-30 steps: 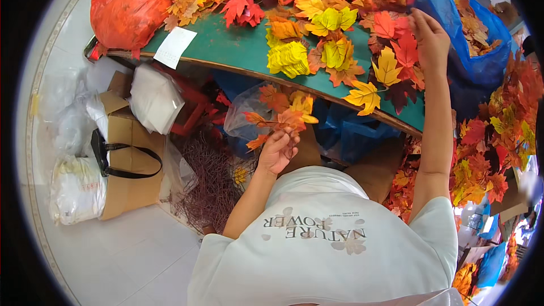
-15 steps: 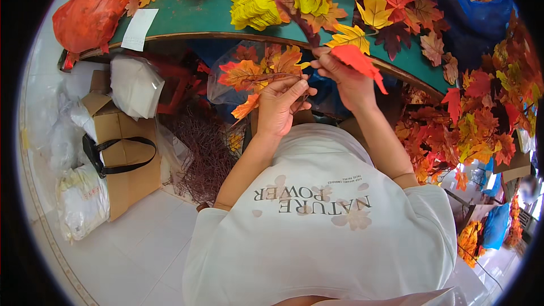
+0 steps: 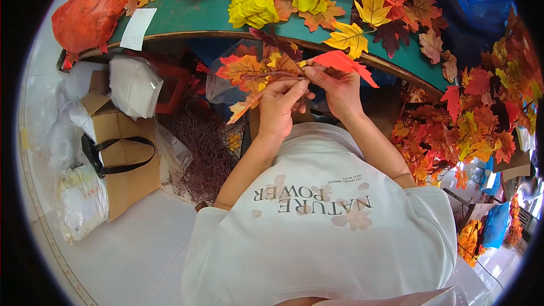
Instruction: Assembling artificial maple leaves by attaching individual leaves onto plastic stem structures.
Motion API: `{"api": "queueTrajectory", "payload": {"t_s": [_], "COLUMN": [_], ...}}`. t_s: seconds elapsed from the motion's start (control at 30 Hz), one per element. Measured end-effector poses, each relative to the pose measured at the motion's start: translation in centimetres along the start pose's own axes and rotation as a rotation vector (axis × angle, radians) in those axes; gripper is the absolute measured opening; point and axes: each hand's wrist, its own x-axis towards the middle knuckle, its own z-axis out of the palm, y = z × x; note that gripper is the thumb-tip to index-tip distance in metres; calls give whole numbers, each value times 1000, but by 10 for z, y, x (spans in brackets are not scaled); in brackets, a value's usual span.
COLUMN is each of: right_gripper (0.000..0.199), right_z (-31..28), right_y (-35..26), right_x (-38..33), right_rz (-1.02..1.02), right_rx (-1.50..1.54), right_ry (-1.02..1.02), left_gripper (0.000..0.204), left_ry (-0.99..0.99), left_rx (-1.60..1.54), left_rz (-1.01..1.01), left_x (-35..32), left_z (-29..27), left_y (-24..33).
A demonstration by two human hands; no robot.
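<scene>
In front of my chest, just off the table's edge, my left hand (image 3: 281, 109) pinches the stem of an artificial maple leaf branch (image 3: 243, 72). Its orange leaves spread out to the left of that hand. My right hand (image 3: 341, 92) is closed close beside it, fingertips almost meeting the left ones at the stem. A red artificial leaf (image 3: 344, 64) sticks out to the right over the right hand's fingers. Beyond the fingertips, a dark maroon leaf (image 3: 276, 42) rises toward the table edge. The stem ends between the fingers are hidden.
The green curved table (image 3: 187, 11) bears yellow leaf stacks (image 3: 253, 8), a white paper slip (image 3: 139, 28) and an orange-red bag (image 3: 90, 8). Under it lies a heap of brown stems (image 3: 201, 153) near a cardboard box (image 3: 133, 175). Finished-looking leaf branches (image 3: 476, 119) hang at right.
My right hand has moved left and slightly down to my left hand, bringing the maroon and red leaves against the orange branch. The left hand stays almost in place.
</scene>
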Motion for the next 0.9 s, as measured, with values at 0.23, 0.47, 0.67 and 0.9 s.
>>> {"api": "queueTrajectory", "payload": {"t_s": [0.23, 0.47, 0.67, 0.9], "right_gripper": [13, 16, 14, 12], "right_z": [-3, -2, -8, 4], "right_y": [10, 18, 24, 12], "right_x": [4, 6, -1, -2], "right_rz": [-32, 19, 51, 46], "right_rx": [32, 35, -32, 142], "right_ry": [24, 102, 70, 160], "left_gripper": [11, 11, 13, 13], "left_ry": [-10, 27, 7, 24], "left_rx": [12, 89, 145, 162], "left_rz": [8, 33, 55, 65], "left_x": [6, 9, 6, 7], "left_z": [-3, -1, -4, -8], "left_y": [-1, 2, -5, -6]}}
